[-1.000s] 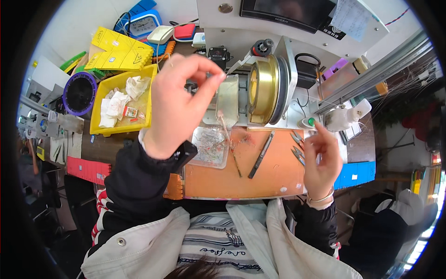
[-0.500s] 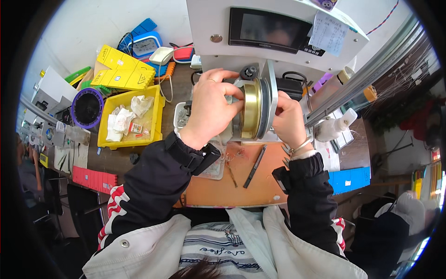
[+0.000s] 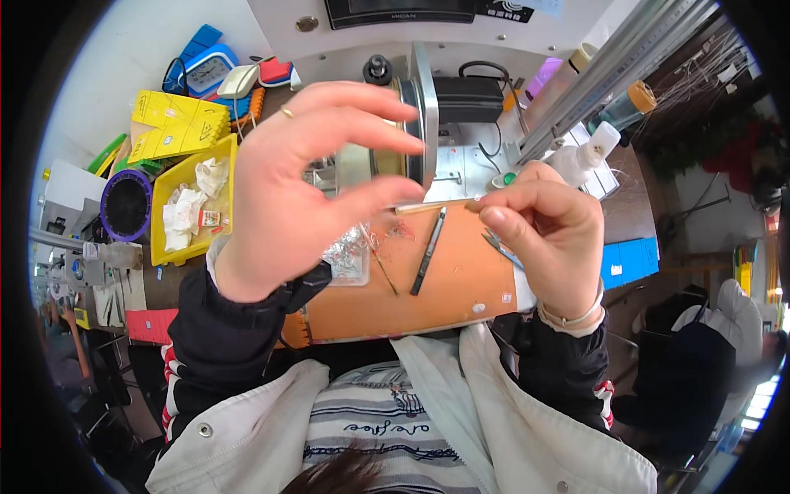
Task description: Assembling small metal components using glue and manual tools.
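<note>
My left hand [image 3: 288, 177] is raised in front of a brass drum [image 3: 385, 161], thumb and fingers spread, holding nothing. It hides much of the drum, which is mounted on an upright metal plate [image 3: 428, 123]. To the right, my right hand [image 3: 555, 230] has thumb and forefinger pinched together over the orange mat [image 3: 461, 284]. A tiny brownish bit shows at its fingertips, too small to name. Between the hands, a black pen [image 3: 427, 253] lies on the mat beside a thin stick-like tool [image 3: 384, 270]. Pointed metal tips [image 3: 492, 240] with a blue handle show next to my right hand.
A clear box of small shiny parts [image 3: 350, 259] is partly behind my left hand. Leftward are a yellow tray [image 3: 167, 251] with crumpled white paper and a purple-rimmed bowl [image 3: 126, 206]. A white squeeze bottle [image 3: 580, 156] and metal rail [image 3: 605, 74] stand at right.
Both hands have left the drum assembly. My left hand came back and its fingers spread; my right hand came from behind the plate, down and right, and now pinches. The view has shifted.
</note>
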### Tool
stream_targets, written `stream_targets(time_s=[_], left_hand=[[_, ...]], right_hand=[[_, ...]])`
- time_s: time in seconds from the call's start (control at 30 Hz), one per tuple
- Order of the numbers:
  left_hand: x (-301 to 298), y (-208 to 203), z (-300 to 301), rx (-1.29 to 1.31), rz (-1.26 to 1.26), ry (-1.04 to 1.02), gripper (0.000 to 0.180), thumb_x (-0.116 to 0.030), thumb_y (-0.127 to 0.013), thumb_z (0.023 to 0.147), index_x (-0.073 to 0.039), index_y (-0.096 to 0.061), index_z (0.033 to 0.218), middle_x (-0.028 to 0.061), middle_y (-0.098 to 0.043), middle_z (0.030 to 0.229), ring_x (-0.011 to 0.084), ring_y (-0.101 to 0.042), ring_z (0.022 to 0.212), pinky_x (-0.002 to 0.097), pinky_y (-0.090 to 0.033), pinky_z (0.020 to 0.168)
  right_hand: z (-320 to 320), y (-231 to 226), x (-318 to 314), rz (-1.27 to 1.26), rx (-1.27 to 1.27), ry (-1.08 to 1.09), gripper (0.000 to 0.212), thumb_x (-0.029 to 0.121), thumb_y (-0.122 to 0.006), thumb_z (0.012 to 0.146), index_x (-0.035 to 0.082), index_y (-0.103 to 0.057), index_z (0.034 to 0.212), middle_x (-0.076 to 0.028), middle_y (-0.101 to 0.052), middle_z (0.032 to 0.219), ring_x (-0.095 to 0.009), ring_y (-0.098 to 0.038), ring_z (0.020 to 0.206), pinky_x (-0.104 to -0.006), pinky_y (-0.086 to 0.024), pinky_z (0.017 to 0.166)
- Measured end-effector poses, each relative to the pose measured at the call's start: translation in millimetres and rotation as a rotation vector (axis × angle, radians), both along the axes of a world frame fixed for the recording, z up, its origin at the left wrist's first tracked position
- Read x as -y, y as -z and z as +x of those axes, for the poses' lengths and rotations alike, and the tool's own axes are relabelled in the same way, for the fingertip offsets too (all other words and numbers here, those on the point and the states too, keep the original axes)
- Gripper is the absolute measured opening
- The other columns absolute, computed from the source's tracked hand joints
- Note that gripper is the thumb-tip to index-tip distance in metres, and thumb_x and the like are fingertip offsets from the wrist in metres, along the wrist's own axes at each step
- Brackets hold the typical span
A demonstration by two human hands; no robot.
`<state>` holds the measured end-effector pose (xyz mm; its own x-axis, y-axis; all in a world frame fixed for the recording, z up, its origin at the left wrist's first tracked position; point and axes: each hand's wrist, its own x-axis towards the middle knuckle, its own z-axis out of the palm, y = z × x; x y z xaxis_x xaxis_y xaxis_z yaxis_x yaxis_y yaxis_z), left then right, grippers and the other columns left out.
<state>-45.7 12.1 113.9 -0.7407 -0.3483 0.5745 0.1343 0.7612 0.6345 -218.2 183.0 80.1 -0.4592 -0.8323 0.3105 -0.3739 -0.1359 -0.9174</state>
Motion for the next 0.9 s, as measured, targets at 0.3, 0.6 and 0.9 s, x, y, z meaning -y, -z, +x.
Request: stream_targets(time_s=[0.3, 0.6, 0.9], left_hand=[[-25, -3, -1, -0.008, -0.088, 0.243, 0.016, -0.005, -0.079, 0.075, -0.009, -0.072, 0.088, 0.0051, -0.071, 0.095, 0.0281, -0.065, 0.104, 0.0479, -0.036, 0.105], [-15, 1, 24, -0.112, -0.191, -0.068, 0.009, 0.002, -0.062, 0.085, -0.006, -0.062, 0.090, 0.0062, -0.069, 0.094, 0.0278, -0.064, 0.106, 0.0514, -0.030, 0.110], [3, 7, 41, -0.085, -0.373, -0.239, 0.009, 0.000, -0.063, 0.083, -0.008, -0.062, 0.086, 0.0053, -0.068, 0.089, 0.0261, -0.066, 0.100, 0.0518, -0.034, 0.108]], right_hand=[[22, -13, -27, -0.120, -0.127, -0.083, 0.015, 0.008, -0.083, 0.077, 0.006, -0.077, 0.091, 0.002, -0.056, 0.070, -0.006, -0.042, 0.060, -0.0216, -0.029, 0.051], [-29, 31, -11, -0.040, -0.269, 0.383, 0.040, 0.002, -0.073, 0.082, 0.006, -0.065, 0.122, -0.004, -0.064, 0.100, -0.004, -0.046, 0.055, -0.0214, -0.037, 0.053], [-73, 35, -4, 0.238, -0.661, 0.477, 0.037, 0.020, -0.067, 0.088, 0.014, -0.061, 0.124, -0.009, -0.066, 0.116, -0.023, -0.063, 0.064, -0.0368, -0.052, 0.066]])
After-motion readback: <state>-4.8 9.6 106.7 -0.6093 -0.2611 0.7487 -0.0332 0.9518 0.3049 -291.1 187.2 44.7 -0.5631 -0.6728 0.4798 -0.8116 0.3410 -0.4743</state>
